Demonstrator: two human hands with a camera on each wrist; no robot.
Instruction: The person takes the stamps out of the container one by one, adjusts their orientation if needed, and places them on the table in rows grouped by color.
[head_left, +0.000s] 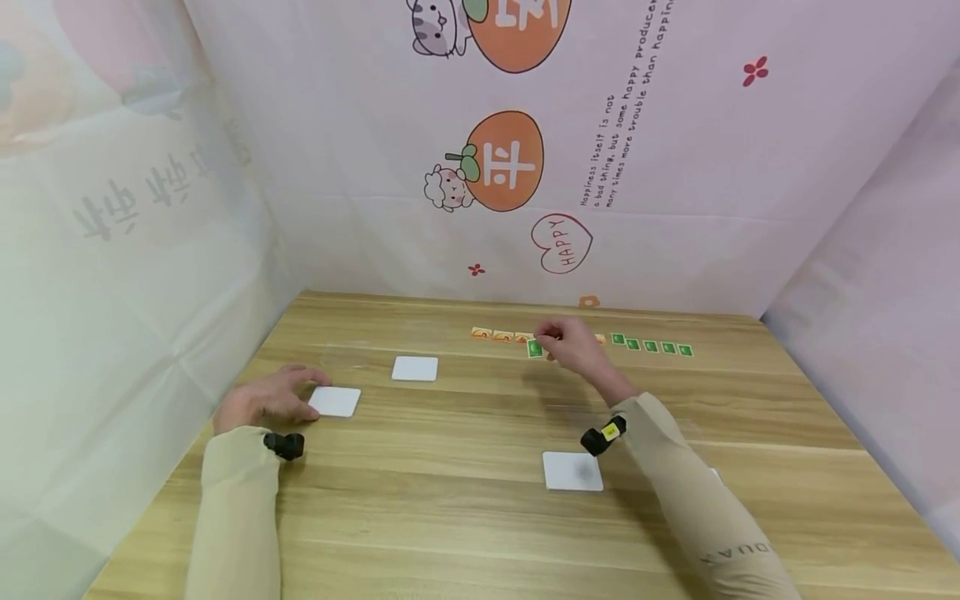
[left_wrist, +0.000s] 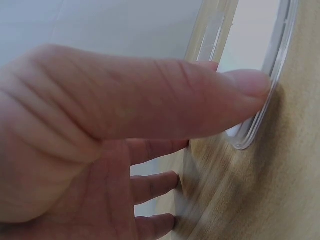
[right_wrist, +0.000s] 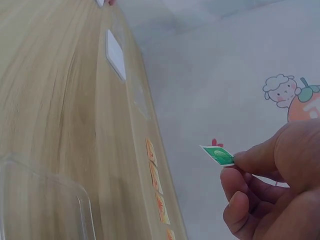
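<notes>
My left hand (head_left: 276, 395) holds a white rectangular card in a clear case (head_left: 335, 402) at the table's left, thumb on the near edge and a finger at the far edge. In the left wrist view the thumb lies over the rim of that case (left_wrist: 250, 30). Above the back of the table, my right hand (head_left: 572, 343) pinches a small green picture card (head_left: 535, 348) between thumb and finger. The right wrist view shows this green card (right_wrist: 219, 155) held tilted in the air. Behind the hand runs a row of small orange cards (head_left: 503, 337), partly hidden.
Several green cards (head_left: 651, 347) lie to the right of the orange row. Another white rectangle (head_left: 415, 368) lies at back left, and one (head_left: 573, 472) lies near the right forearm. Printed cloth (head_left: 375, 208) hangs behind the wooden table (head_left: 420, 517) and at both sides.
</notes>
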